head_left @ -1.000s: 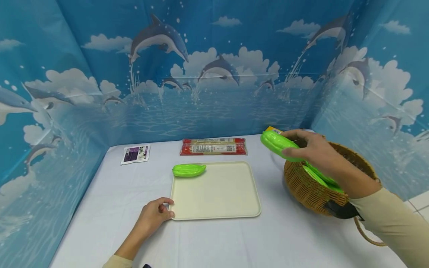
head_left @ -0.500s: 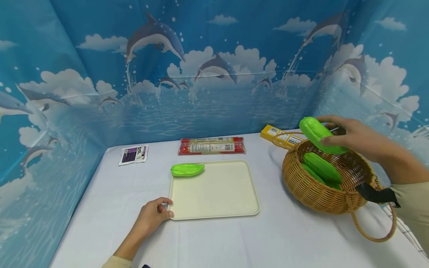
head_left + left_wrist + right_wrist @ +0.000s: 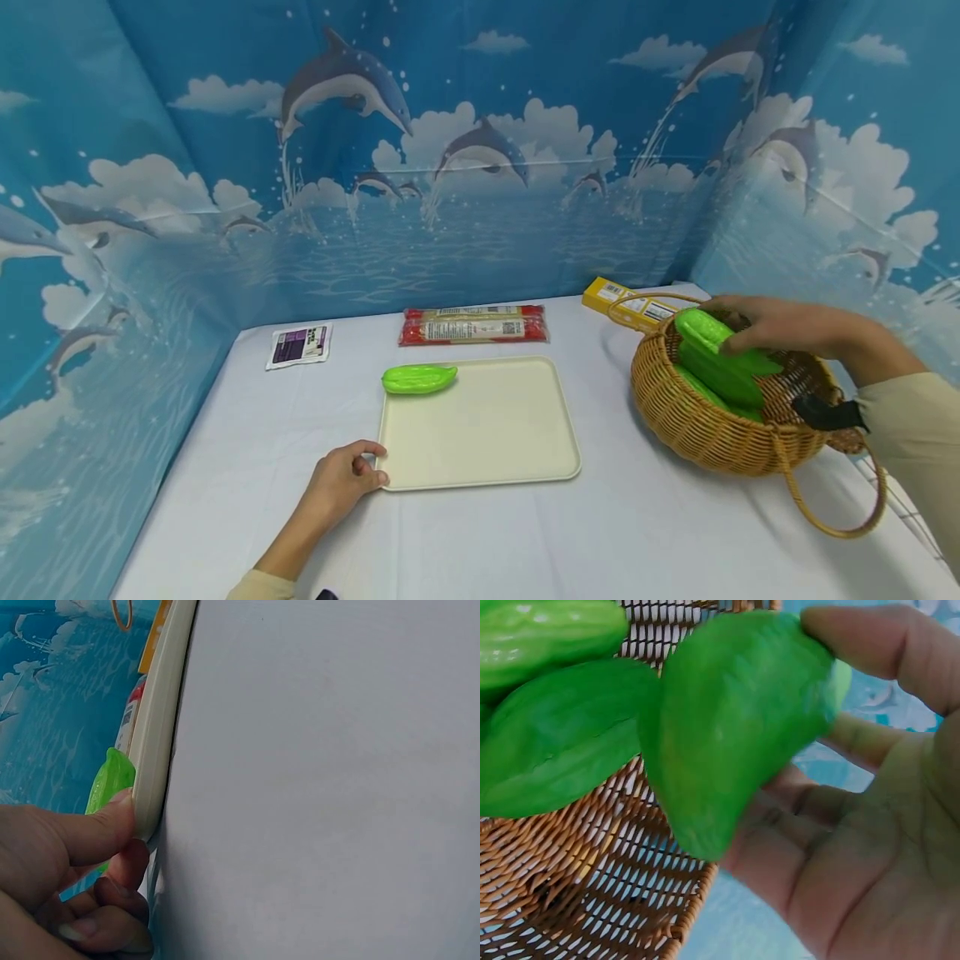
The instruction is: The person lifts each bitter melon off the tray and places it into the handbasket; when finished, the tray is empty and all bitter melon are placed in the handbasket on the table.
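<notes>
My right hand (image 3: 795, 325) grips a bright green ribbed vegetable (image 3: 705, 331) just over the wicker basket (image 3: 697, 433). In the right wrist view, the thumb and fingers hold this long green vegetable (image 3: 727, 727) above the basket's wickerwork (image 3: 652, 930). Beside it, more green vegetables (image 3: 562, 742) lie in the basket. My left hand (image 3: 341, 487) pinches the near left corner of a cream tray (image 3: 480, 433) between thumb and fingers. The left wrist view shows the thumb on the tray's rim (image 3: 154, 742). A green vegetable (image 3: 418, 379) lies across the tray's far left corner.
Behind the tray lies a red-ended clear packet (image 3: 474, 325). A white and purple sachet (image 3: 299, 345) is at the far left. Behind the basket is a yellow box (image 3: 630, 305). One basket handle (image 3: 832, 529) hangs toward the front. A dolphin-print curtain (image 3: 480, 242) encloses the table.
My right hand has carried the green vegetable rightward from beside the basket to above it, then lowered it toward the others inside. My left hand stays at the tray's corner.
</notes>
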Tool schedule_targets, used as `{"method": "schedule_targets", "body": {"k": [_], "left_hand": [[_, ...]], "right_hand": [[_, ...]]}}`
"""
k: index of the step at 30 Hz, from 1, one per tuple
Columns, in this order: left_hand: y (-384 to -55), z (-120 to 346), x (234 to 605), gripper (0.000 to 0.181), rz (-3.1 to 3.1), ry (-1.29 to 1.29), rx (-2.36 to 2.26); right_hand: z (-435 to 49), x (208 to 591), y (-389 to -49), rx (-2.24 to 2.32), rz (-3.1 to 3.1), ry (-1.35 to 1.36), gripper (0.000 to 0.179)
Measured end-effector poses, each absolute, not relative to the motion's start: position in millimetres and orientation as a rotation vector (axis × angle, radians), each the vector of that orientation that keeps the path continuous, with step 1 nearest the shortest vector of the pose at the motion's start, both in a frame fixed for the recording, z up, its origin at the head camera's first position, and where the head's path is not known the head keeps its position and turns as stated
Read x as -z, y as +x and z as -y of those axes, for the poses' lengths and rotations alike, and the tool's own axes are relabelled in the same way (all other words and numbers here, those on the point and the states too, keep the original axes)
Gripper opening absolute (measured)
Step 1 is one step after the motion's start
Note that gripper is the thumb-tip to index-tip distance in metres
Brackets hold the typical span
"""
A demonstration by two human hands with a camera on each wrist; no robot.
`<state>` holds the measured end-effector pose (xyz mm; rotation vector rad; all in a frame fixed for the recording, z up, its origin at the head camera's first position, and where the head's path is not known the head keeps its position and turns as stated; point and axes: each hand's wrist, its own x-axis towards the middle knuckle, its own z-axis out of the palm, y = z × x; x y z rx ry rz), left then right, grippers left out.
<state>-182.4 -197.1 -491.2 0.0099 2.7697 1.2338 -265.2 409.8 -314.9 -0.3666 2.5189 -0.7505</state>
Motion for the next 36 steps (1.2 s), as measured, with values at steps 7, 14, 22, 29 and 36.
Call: {"method": "schedule_targets", "body": {"k": [7, 14, 22, 29, 36], "left_hand": [[-184.8, 197.1, 491.4, 0.029, -2.775, 0.024, -1.231], [-183.0, 195.8, 493.4, 0.029, -2.760, 0.009, -1.243], [-182.3, 196.3, 492.7, 0.030, -2.751, -0.007, -1.250], [-181.6, 197.3, 490.7, 0.030, -2.757, -0.006, -1.235], [-182.4, 197.2, 491.7, 0.030, -2.758, -0.004, -1.239]], "right_hand": [[-403.8, 319.7, -275.6, 0.796, -2.302, -0.348, 0.084], [-403.9, 330.5, -281.0, 0.897, -2.133, -0.263, 0.093], [-408.5, 339.8, -283.2, 0.799, -2.226, -0.221, 0.090], [-417.3, 343.6, -286.3, 0.723, -2.229, -0.197, 0.089], [-415.1, 338.7, -285.5, 0.734, -2.222, -0.191, 0.084]]}}
